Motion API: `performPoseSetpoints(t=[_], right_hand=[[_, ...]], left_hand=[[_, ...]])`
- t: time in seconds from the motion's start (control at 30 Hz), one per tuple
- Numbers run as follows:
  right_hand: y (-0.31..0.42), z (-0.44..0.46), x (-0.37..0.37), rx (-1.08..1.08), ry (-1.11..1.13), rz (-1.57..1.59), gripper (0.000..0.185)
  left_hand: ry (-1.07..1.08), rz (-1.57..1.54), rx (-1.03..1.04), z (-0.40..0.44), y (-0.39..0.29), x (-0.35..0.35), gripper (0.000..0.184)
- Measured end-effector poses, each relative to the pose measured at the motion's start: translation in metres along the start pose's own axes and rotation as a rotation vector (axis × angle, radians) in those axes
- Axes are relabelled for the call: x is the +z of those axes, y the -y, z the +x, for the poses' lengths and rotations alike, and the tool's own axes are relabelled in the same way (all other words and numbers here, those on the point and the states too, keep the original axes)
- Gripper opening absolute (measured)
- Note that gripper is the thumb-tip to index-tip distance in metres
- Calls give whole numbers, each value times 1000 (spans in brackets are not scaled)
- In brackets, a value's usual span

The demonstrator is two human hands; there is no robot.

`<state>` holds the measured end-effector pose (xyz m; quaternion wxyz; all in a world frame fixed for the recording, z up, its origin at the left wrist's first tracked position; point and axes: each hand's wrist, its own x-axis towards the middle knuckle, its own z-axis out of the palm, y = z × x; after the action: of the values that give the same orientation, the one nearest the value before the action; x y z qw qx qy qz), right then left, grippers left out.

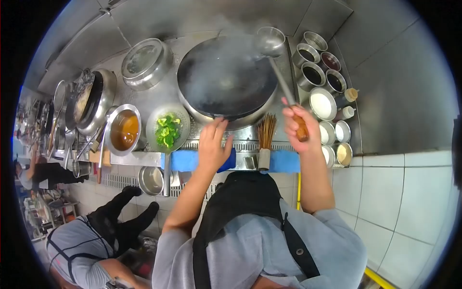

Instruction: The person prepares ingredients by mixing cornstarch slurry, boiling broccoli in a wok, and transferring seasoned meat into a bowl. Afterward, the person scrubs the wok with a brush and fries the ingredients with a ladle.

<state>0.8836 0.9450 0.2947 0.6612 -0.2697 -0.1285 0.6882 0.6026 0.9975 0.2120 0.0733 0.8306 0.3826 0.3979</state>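
Steel panelling [404, 82] and pale wall tiles [375, 188] are seen around a metal cooking counter [163, 96], at whose middle a large dark wok [248, 91] is set, partly veiled by steam [211, 67]. Its near rim is touched by the fingertips of the left hand [213, 147]; the thumb is held apart, and whether the rim is gripped cannot be told. By the right hand [301, 126], closed around the wooden handle, a ladle [283, 83] is held raised, its bowl seen by the wok's far right edge. Between the hands, a bundled brush [266, 132] is placed. Green vegetables [167, 131] are held in a perforated strainer [184, 126] left of the wok, just beside a bowl [138, 126] of amber liquid [124, 132]. Metal containers [308, 83] are grouped at the right, and another person [82, 241] is seen at lower left.
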Motion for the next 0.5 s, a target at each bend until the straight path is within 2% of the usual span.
performPoseSetpoints(t=[0.03, 0.1, 0.13, 0.17, 0.2, 0.27, 0.3, 0.37, 0.43, 0.5], right_hand=[[-11, 4, 6, -8, -1, -9, 33], [-33, 27, 17, 158, -36, 71, 34], [-43, 47, 18, 162, -46, -84, 41], [-57, 60, 16, 168, -58, -238, 49], [-78, 59, 12, 160, -66, -234, 49], [-107, 62, 10, 75, -245, -1245, 66], [-120, 41, 11, 80, -322, -1433, 75], [-170, 16, -52, -305, -417, -1720, 72], [-189, -8, -97, -297, -438, -1681, 71], [-184, -41, -109, -288, -475, -1627, 70]], left_hand=[[-7, -9, 4, 10, 4, 5, 45], [-7, 20, 70, 24, 15, 16, 27], [-7, 11, 76, 25, 23, 21, 27], [69, 63, 75, 24, 32, 26, 18], [150, 115, 77, 21, 38, 27, 11], [119, 102, 70, 24, 45, 26, 9], [92, 92, 45, 24, 47, 25, 10], [109, 71, 60, 18, 52, 27, 8], [118, 42, 90, 16, 52, 28, 7], [83, 5, 60, 11, 42, 24, 11]])
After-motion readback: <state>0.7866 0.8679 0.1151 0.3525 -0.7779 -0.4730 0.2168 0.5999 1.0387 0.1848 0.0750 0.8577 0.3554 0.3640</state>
